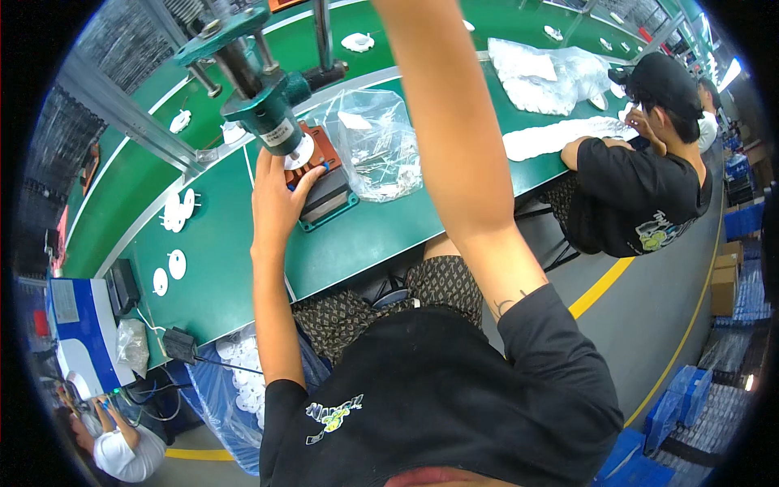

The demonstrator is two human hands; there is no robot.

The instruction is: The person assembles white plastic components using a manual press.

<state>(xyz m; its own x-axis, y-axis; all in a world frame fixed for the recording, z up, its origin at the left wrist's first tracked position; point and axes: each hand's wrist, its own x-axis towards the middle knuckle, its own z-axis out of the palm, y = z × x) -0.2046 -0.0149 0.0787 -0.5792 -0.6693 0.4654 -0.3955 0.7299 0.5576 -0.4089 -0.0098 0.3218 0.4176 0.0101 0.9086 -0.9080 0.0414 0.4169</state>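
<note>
Metal press [261,112] stands over a smooth, flat white disc [303,154] beside our left hand [277,195], half-open, grip unclear. We cannot see our right hand.

Wears a black, short-sleeved T-shirt [454,398], printed on its chest with pale lettering [351,403] above a yellow-green figure [333,417]. Has dark shorts [345,322] with a repeating tan pattern beyond the T-shirt's hem, and a thin, curved dark mark [505,307] just past the T-shirt's right sleeve [556,333].

Left of the green metal press [272,105] lie round white plastic discs [173,213] (two apart from the rest); right, a crumpled clear plastic bag [376,146].
</note>
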